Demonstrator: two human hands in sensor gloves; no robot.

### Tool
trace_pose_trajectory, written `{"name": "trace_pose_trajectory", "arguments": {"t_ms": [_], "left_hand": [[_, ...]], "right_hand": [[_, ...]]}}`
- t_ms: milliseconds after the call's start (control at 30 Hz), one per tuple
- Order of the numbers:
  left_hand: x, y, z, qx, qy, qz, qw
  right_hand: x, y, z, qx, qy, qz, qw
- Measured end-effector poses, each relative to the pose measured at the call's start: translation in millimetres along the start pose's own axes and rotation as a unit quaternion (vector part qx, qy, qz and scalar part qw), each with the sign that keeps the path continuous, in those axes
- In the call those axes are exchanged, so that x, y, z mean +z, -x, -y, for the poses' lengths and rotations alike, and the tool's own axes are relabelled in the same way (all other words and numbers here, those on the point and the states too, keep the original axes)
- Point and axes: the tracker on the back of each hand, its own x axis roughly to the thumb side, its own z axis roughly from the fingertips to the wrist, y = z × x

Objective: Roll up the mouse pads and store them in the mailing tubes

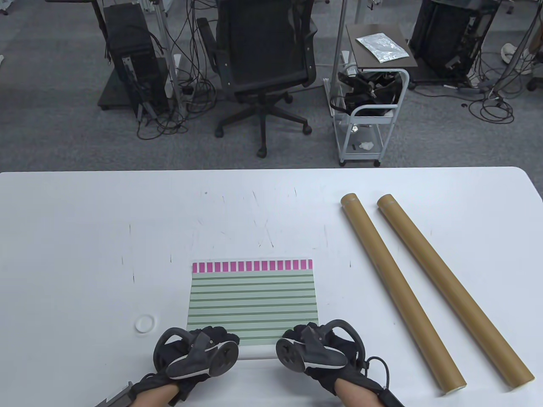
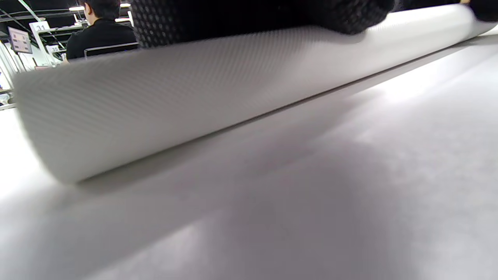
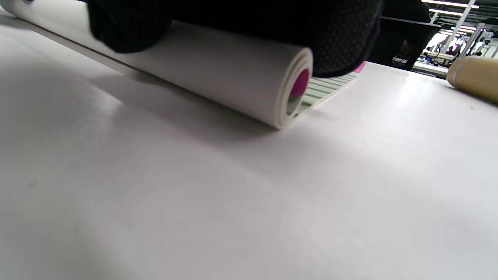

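Observation:
A mouse pad (image 1: 252, 296) with green stripes and a pink-checked far edge lies flat at the table's near middle. Its near edge is rolled into a white tube-like roll (image 1: 256, 352). My left hand (image 1: 216, 335) holds the roll's left end, its fingers lying over the top (image 2: 253, 15) of the roll (image 2: 194, 97). My right hand (image 1: 297, 333) holds the right end, with fingers (image 3: 338, 39) over the roll (image 3: 218, 77) and the thumb on its near side. Two brown mailing tubes (image 1: 398, 292) (image 1: 454, 292) lie slanted to the right, apart from both hands.
A small white ring (image 1: 145, 324) lies on the table (image 1: 85, 237) left of the pad. One tube's end (image 3: 474, 77) shows at the right wrist view's far right. Beyond the far edge stand an office chair (image 1: 263, 63) and a cart (image 1: 369, 114).

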Motion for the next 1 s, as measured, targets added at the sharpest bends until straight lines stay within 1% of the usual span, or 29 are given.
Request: {"name": "trace_pose_trajectory", "arguments": {"t_ms": [33, 100, 133, 167, 233, 267, 367, 400, 533, 600, 700, 767, 800, 867, 933, 1000], "left_hand": [[0.9, -0.3, 0.3, -0.004, -0.001, 0.001, 1.0], [2.5, -0.3, -0.7, -0.011, -0.004, 0.008, 1.0], [3.4, 0.6, -1.5, -0.006, 0.008, 0.024, 1.0], [5.0, 1.8, -1.7, 0.009, 0.017, 0.032, 0.999], [9.4, 8.2, 0.6, 0.069, 0.048, 0.058, 0.995], [10.3, 8.9, 1.4, 0.078, 0.049, 0.058, 0.994], [8.5, 7.8, 0.8, 0.057, 0.05, 0.062, 0.995], [7.7, 7.3, 0.7, 0.055, 0.052, 0.06, 0.995], [7.2, 7.5, -0.2, 0.051, 0.045, 0.049, 0.996], [3.5, 8.9, 0.9, 0.046, 0.055, 0.043, 0.997], [0.2, 12.4, 2.9, 0.066, 0.069, 0.034, 0.995], [-0.2, 12.8, 3.2, 0.065, 0.071, 0.033, 0.995], [0.3, 12.1, 3.3, 0.061, 0.07, 0.033, 0.995], [4.1, 8.3, 1.6, 0.039, 0.056, 0.04, 0.997], [8.4, 4.4, -0.8, 0.014, 0.035, 0.046, 0.998], [14.4, 0.1, -4.8, -0.005, -0.001, 0.05, 0.999]], "right_hand": [[-0.2, 0.5, 0.3, 0.005, 0.007, 0.001, 1.0], [-1.6, 0.7, 1.8, 0.003, -0.002, 0.004, 1.0], [-2.4, 0.0, 2.5, -0.007, -0.016, 0.012, 1.0], [-1.3, -1.1, 3.5, -0.011, -0.025, 0.016, 0.999], [4.6, -4.0, 2.8, -0.018, -0.027, 0.033, 0.999], [5.5, -4.8, 2.6, -0.02, -0.023, 0.036, 0.999], [4.9, -5.3, 2.6, -0.013, -0.022, 0.04, 0.999], [4.2, -3.4, 2.3, -0.026, -0.024, 0.039, 0.999], [5.7, -0.1, 0.2, -0.053, -0.001, 0.026, 0.998], [5.9, -1.6, 2.1, -0.046, 0.002, 0.023, 0.999], [8.0, -7.5, 6.9, -0.05, 0.029, 0.028, 0.998], [8.6, -12.6, 8.3, -0.035, 0.027, 0.039, 0.998], [8.2, -14.5, 7.3, -0.026, 0.026, 0.042, 0.998], [5.8, -16.5, 5.1, 0.003, 0.043, 0.04, 0.998], [3.4, -15.5, 4.7, -0.008, 0.038, 0.034, 0.999], [1.0, -13.1, 2.1, -0.021, 0.037, 0.023, 0.999]]}}
